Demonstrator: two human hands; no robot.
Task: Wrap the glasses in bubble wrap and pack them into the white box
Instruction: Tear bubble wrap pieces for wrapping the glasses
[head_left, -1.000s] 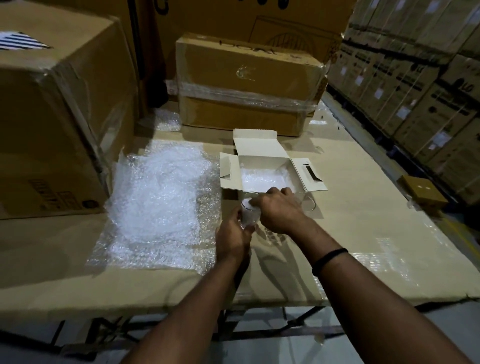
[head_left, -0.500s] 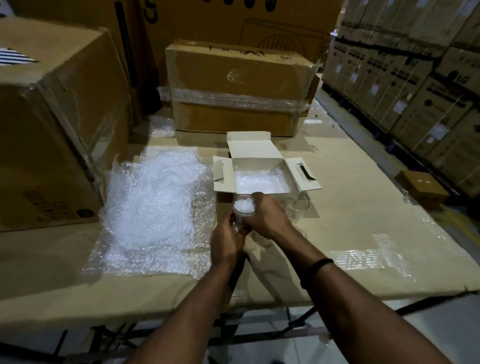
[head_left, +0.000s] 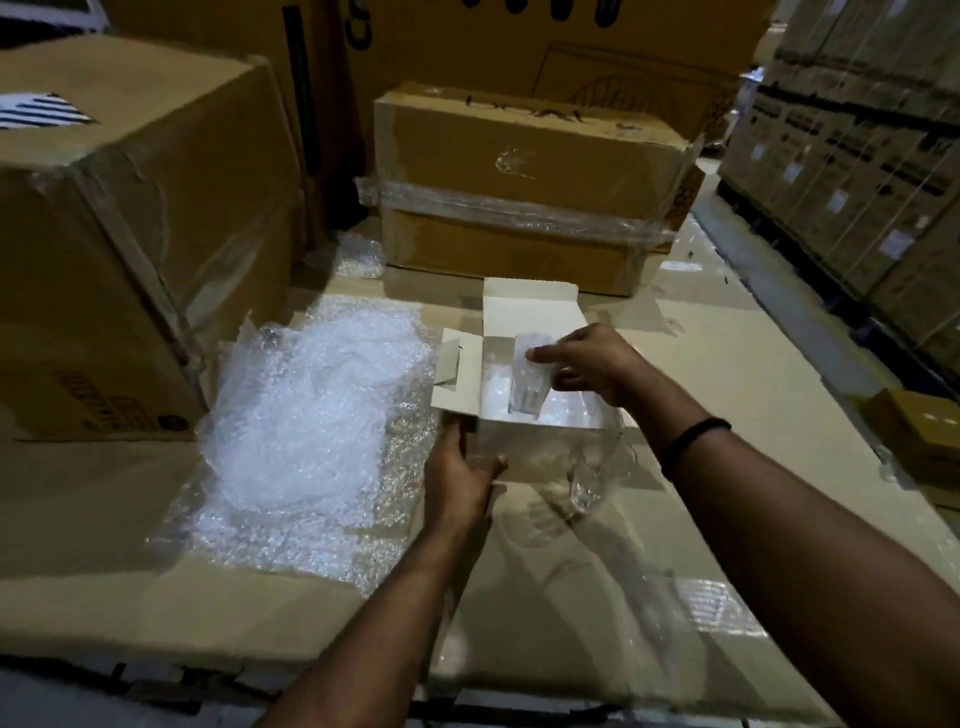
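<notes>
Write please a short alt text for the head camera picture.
The right hand holds a glass upright in the open white box, while the left hand grips its near corner. A second glass stands before the box; bubble wrap lies to the left.

Pinched by the right hand (head_left: 592, 364), an upright wrapped glass (head_left: 529, 382) sits in the open white box (head_left: 540, 441), whose near corner the left hand (head_left: 462, 478) grips, with a bare glass (head_left: 587, 483) just right of that hand and crumpled bubble wrap (head_left: 311, 415) to its left.
</notes>
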